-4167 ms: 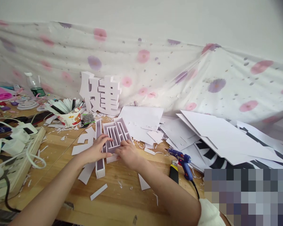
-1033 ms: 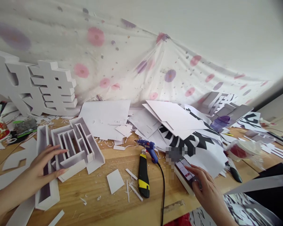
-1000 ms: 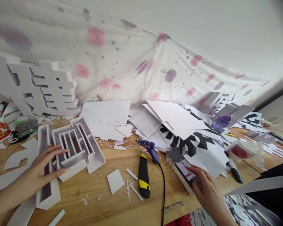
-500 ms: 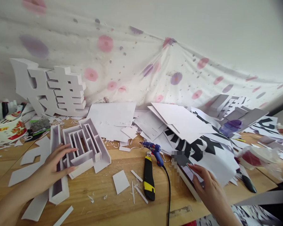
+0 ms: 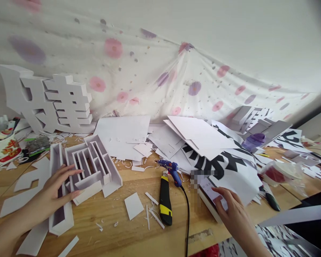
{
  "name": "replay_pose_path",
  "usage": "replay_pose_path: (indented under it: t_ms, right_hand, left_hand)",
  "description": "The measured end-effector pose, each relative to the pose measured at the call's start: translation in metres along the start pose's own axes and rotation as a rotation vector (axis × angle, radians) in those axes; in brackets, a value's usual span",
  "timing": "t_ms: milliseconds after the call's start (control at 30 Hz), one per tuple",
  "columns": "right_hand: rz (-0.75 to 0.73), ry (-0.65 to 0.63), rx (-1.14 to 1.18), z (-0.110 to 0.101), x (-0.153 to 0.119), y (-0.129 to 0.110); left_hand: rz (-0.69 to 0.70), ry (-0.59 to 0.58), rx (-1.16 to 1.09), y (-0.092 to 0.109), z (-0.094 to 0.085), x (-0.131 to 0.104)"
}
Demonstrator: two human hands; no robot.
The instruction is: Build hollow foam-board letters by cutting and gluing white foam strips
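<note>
My left hand (image 5: 57, 187) lies with its fingers spread over a hollow white foam-board character (image 5: 89, 191), which rests open side up on the wooden table. The fingertips touch its thin upright walls, and the palm is over a long channel piece (image 5: 61, 223) at its left. Off to the right, my right hand (image 5: 231, 208) reaches over a phone (image 5: 209, 189) with a lit screen, index finger at the glass and thumb apart. Between my hands are a blue hot glue gun (image 5: 169, 166) and a black-and-yellow utility knife (image 5: 165, 203).
A finished white character (image 5: 52, 101) stands at the back left, near a paper bowl (image 5: 5, 151). White sheets (image 5: 200, 135) and printed paper (image 5: 240, 178) are piled behind the glue gun. Its black cord (image 5: 187, 221) runs to the front edge. Foam offcuts (image 5: 133, 206) litter the table.
The view has shifted slightly, so the table's things appear further left. The phone's screen has changed from darker to a brighter, pale display. Both hands keep nearly the same pose.
</note>
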State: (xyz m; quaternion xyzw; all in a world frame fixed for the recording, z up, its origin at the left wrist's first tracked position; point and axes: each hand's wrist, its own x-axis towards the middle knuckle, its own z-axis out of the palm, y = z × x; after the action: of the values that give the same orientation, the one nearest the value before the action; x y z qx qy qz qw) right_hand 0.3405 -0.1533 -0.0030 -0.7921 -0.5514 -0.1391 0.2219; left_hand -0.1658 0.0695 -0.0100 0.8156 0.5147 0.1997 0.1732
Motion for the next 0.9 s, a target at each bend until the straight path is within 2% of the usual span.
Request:
replay_pose_path:
  t_ms: [100, 167, 300, 400, 500, 600, 700, 800, 900]
  right_hand:
    - [0.005, 0.010, -0.012, -0.003, -0.003, 0.005]
    - [0.008, 0.032, -0.029, -0.004, -0.004, 0.009]
    - [0.004, 0.046, -0.044, -0.009, -0.001, 0.010]
    - [0.049, 0.077, -0.015, -0.013, 0.002, 0.000]
    - [0.079, 0.151, 0.058, -0.016, 0.003, -0.014]
    - [-0.072, 0.190, 0.183, -0.013, 0.001, -0.030]
    - [-0.248, 0.175, 0.309, -0.002, -0.001, -0.055]
    - [-0.368, 0.071, 0.424, 0.008, 0.001, -0.092]
    - [-0.453, 0.028, 0.521, 0.015, 0.009, -0.133]
  left_hand:
    - [-0.026, 0.029, 0.018, 0.012, -0.004, -0.001]
    - [-0.060, 0.113, 0.018, 0.024, -0.006, 0.003]
    - [-0.066, 0.187, 0.027, 0.053, -0.009, 0.023]
    - [0.069, 0.133, 0.052, 0.071, -0.001, 0.040]
    - [0.188, 0.174, 0.161, 0.081, 0.019, 0.047]
    - [0.226, 0.204, 0.251, 0.080, 0.039, 0.043]
    - [0.225, 0.203, 0.276, 0.077, 0.049, 0.039]
    - [0.247, 0.243, 0.210, 0.086, 0.043, 0.036]
    - [0.239, 0.281, 0.042, 0.114, 0.033, 0.025]
